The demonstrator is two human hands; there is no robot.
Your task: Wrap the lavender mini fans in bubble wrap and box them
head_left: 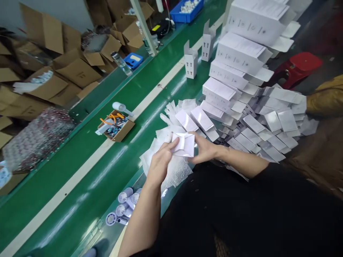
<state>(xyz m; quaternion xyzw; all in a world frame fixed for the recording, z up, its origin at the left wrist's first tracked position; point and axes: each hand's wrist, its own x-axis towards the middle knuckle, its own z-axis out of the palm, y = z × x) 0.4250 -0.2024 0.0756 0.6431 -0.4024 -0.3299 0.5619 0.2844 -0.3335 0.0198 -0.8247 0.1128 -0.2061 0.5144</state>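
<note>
A small white box (pixel 187 145) is held between my two hands, its flap end facing up toward the camera. My left hand (pixel 161 159) grips its left side, with the thumb on the flap. From the right, my right hand (pixel 204 149) holds the box's other side, its fingers partly hidden behind it. Beneath the hands lie white bubble-wrap bags (pixel 174 173). Just beyond them are flat-lying white boxes (pixel 202 119). White and lilac cylindrical devices (pixel 125 195) sit at the bench edge left of my left forearm.
A small carton (pixel 123 130) with orange-handled tools stands on the green belt (pixel 102 175). Two upright white boxes (pixel 190 64) are farther back. White boxes are stacked (pixel 238 50) at right, near a red stool (pixel 305 67). Brown cartons (pixel 77 71) fill the far left.
</note>
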